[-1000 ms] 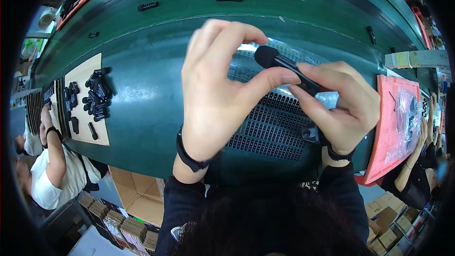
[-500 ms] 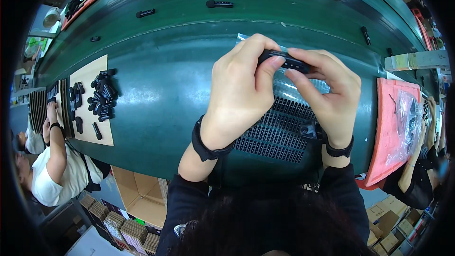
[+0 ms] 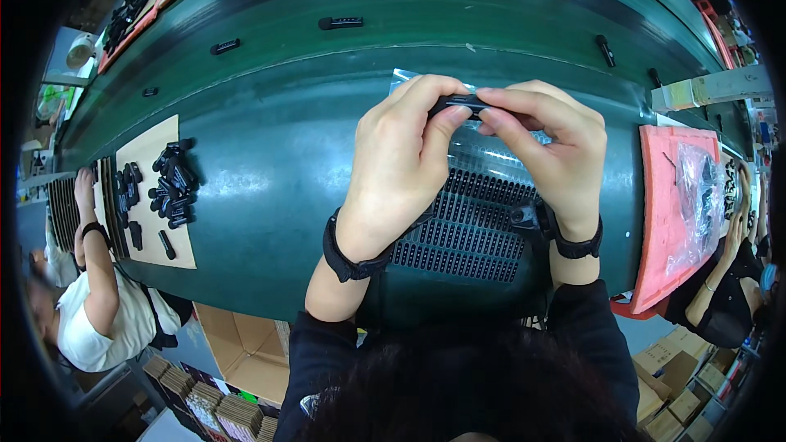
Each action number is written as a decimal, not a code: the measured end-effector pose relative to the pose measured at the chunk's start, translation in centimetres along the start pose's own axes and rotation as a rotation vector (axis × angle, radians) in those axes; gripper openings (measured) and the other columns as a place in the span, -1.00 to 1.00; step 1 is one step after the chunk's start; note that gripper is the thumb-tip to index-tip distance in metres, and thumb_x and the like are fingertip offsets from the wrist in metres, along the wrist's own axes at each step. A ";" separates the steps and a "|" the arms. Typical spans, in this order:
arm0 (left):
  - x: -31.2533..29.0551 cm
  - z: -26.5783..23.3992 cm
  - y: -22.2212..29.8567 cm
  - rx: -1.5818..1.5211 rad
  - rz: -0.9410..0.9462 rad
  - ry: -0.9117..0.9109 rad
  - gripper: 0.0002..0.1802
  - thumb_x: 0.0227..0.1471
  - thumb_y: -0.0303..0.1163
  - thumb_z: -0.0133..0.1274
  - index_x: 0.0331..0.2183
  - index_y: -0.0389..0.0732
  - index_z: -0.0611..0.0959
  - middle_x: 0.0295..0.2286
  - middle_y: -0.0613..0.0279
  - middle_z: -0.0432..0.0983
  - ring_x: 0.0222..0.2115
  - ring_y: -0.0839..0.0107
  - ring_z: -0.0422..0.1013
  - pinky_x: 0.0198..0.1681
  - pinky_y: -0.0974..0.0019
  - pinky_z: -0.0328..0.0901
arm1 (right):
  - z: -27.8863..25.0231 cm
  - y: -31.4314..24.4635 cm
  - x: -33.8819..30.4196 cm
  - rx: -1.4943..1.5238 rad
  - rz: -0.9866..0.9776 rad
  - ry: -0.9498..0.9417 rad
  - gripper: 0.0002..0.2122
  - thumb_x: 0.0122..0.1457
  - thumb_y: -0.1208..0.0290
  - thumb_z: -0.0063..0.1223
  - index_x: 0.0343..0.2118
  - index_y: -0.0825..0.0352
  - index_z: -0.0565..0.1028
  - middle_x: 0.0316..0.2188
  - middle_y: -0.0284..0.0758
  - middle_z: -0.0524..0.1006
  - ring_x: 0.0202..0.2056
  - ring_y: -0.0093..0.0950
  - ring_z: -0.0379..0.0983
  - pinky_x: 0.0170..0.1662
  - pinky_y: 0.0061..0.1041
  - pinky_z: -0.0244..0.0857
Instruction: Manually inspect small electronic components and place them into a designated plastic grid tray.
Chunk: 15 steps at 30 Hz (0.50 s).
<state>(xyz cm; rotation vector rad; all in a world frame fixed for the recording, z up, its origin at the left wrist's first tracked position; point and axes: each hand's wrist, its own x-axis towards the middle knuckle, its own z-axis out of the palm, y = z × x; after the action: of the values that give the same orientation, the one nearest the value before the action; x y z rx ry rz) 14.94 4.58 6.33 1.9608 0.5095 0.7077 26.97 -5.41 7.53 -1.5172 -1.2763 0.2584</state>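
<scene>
A slim black handheld device [image 3: 458, 104] is held level between both hands, above the green table. My left hand [image 3: 399, 155] is closed on its left part, thumb along the near side. With thumb and forefinger, my right hand [image 3: 558, 143] pinches its right end. Fingers hide much of the device. Beneath the hands lies a clear sheet [image 3: 490, 150] carrying rows of small black strips with light dots [image 3: 463, 237]. Both wrists wear black bands, and a small black camera-like block [image 3: 526, 215] sits beside the right one.
At left, a cardboard sheet [image 3: 178, 252] holds a pile of similar black devices [image 3: 172, 184]. More devices [image 3: 341, 23] lie on the green belt [image 3: 442, 0] beyond the table. Pink foam [image 3: 659, 196] with a clear plastic bag [image 3: 696, 205] is at right. Co-workers sit on both sides.
The held device has turned, so its dotted face no longer shows. My right fingertips have drawn closer to my left hand. Devices on the belt have shifted left, and the view has moved slightly.
</scene>
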 end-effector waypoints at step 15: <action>0.5 -0.1 -2.4 0.248 0.083 0.026 -0.78 -0.09 -0.56 -0.08 -0.29 -0.32 0.47 -0.43 0.06 0.41 -0.43 0.28 0.37 -0.37 0.39 0.25 | -3.2 6.9 3.0 0.185 0.222 -0.122 -0.79 0.07 0.50 -0.10 -0.23 0.44 0.42 -0.50 -0.35 0.45 -0.48 -0.65 0.38 -0.37 -0.73 0.29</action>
<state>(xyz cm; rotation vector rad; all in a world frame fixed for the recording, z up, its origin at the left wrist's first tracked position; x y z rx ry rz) 15.10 6.04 4.40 2.2168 0.5561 0.7515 34.41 -3.68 4.51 -1.5008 -1.1435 0.6049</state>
